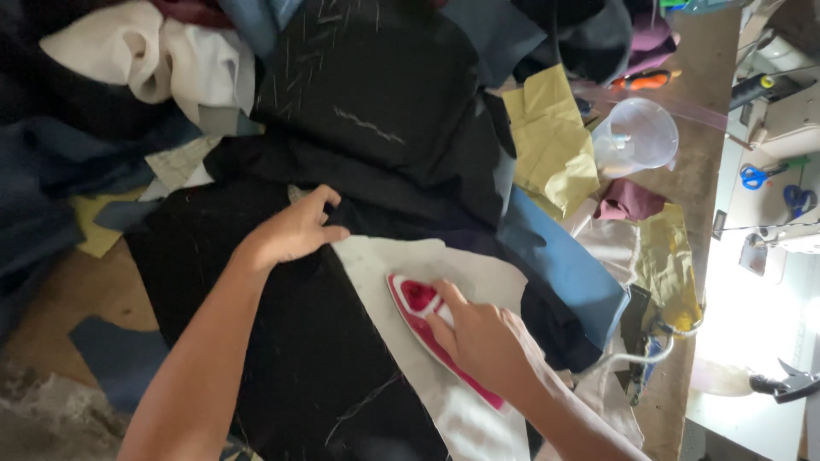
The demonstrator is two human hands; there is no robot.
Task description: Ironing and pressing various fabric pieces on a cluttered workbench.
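A large black fabric panel (282, 341) with faint chalk marks lies flat across a wooden tabletop (85, 290), filling the centre from about nine o'clock to six o'clock. The left hand (295, 230), fingers loosely curled and pinched narrow, presses down on the black fabric's upper edge near the centre. Just to its right, at about five o'clock, a pale cream cloth (401, 265) overlaps the black panel. On it rests a red and white clothes iron (431, 329), tip towards eleven o'clock. The right hand (483, 341) is wrapped closed over the iron's handle.
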